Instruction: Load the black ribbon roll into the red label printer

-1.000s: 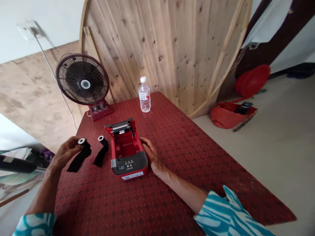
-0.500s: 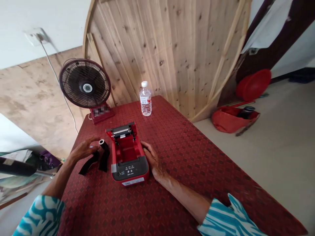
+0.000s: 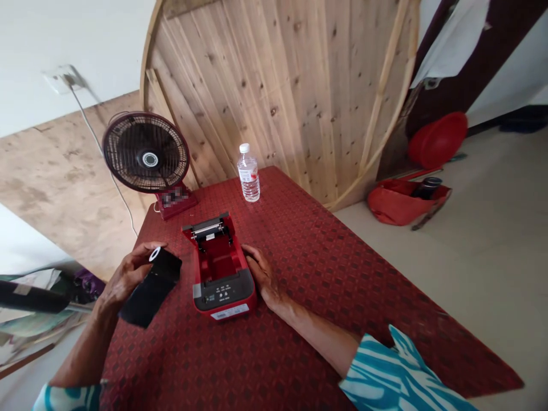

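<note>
A red and black label printer (image 3: 225, 285) stands on the table with its lid (image 3: 209, 228) raised and its red inner bay bare. My right hand (image 3: 263, 278) grips the printer's right side, the fingers curled against its edge. To the left of the printer, my left hand (image 3: 128, 274) holds a black paper roll (image 3: 165, 267) with a white core, pinched between thumb and fingers. A wide black strip from the roll hangs down toward the tabletop.
The red patterned table (image 3: 299, 274) carries a water bottle (image 3: 249, 177) and a fan (image 3: 148, 157) at its far end. A round wooden panel (image 3: 274, 85) leans behind. On the floor at right are a red bag (image 3: 391, 205) and a red basin (image 3: 440, 140).
My left hand has taken hold of the black roll and lifted it leftward and nearer from beside the printer. My right hand keeps its place on the printer.
</note>
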Demonstrator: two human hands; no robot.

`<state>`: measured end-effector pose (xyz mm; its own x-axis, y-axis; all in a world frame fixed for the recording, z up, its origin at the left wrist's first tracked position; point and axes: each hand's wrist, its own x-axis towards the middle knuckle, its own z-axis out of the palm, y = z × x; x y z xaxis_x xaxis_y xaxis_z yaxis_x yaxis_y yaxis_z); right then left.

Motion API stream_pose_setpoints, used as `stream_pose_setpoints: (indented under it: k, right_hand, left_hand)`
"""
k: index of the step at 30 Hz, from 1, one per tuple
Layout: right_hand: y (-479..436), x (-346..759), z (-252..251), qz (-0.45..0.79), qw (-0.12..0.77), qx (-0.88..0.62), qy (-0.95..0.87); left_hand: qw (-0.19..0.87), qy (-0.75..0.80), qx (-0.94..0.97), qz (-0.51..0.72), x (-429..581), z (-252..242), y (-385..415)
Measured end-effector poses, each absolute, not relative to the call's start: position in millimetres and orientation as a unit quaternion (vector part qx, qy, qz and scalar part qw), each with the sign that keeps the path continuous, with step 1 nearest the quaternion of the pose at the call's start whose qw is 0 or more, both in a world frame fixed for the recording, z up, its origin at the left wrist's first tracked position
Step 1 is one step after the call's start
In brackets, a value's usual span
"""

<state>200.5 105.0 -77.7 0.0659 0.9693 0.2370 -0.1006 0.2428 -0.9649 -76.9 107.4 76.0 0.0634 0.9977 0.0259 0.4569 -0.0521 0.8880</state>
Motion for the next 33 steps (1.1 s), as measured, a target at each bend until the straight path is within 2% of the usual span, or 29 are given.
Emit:
stream_pose_setpoints:
  k: [3,6,9,15,20,24,33]
  right_hand:
    - [104,200,-79,0.451,0.596,-0.423,-0.512]
    - [104,200,-79,0.447,0.597,-0.421,-0.517]
    - [103,200,-78,0.436,0.599,-0.417,-0.526]
    - [104,199,-77,0.44,0.597,-0.42,-0.523]
    - [106,197,-78,0.426,0.613,-0.41,-0.523]
    - [107,196,-80,0.423,0.614,-0.412,-0.523]
    - [106,198,-79,0.431,0.609,-0.413,-0.523]
  left_hand:
    - [0.454,0.548,0.605,0.357,-56,78,87]
    - [0.463,0.529,0.621,0.346,-34,73,85]
    - [0.364,0.522,0.71,0.301,-15,69,94]
    - [0.116,0.478,0.863,0.118,21,63,110]
    - [0.028,0.497,0.862,-0.096,49,64,121]
    - [0.052,0.476,0.865,-0.152,59,71,135]
    - [0.231,0.421,0.869,-0.119,43,63,156]
